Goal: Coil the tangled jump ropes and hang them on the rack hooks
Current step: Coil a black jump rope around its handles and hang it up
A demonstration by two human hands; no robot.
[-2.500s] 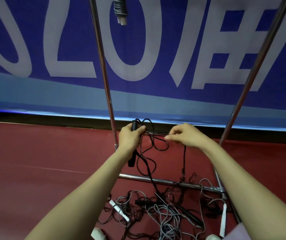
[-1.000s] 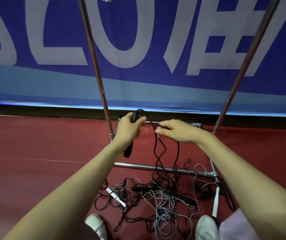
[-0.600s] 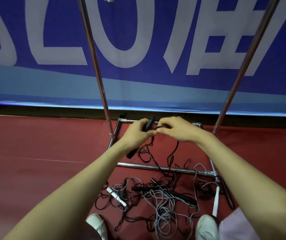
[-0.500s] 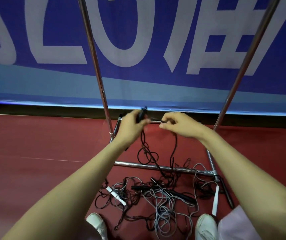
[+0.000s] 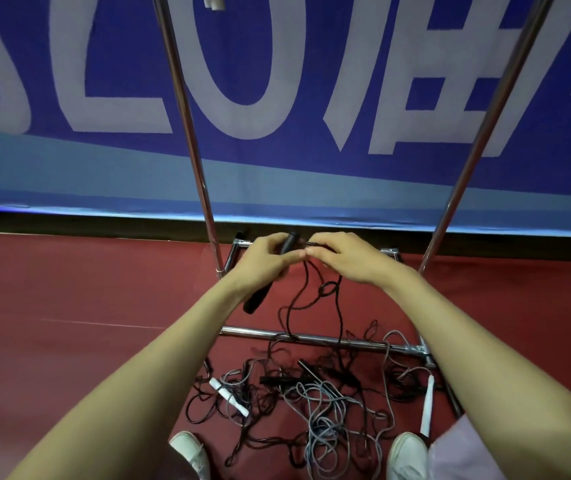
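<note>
Your left hand (image 5: 263,263) wraps black handle (image 5: 258,299) (lower end pokes out); right hand (image 5: 343,259) pinches black rope (image 5: 337,306), trailing to tangled pile (image 5: 311,393) on floor (image 5: 69,341). Fingertips meet, grip detail obscured.

The rack (image 5: 187,133) was polished chrome-look metal tubing, bright with reflections. The banner (image 5: 277,81) behind looked like matt woven cloth. The floor (image 5: 69,289) was smooth, dull red. The held handle (image 5: 260,296) looked matt black; the cord (image 5: 337,306) seemed braided. The shoes (image 5: 190,452) looked like white canvas.
</note>
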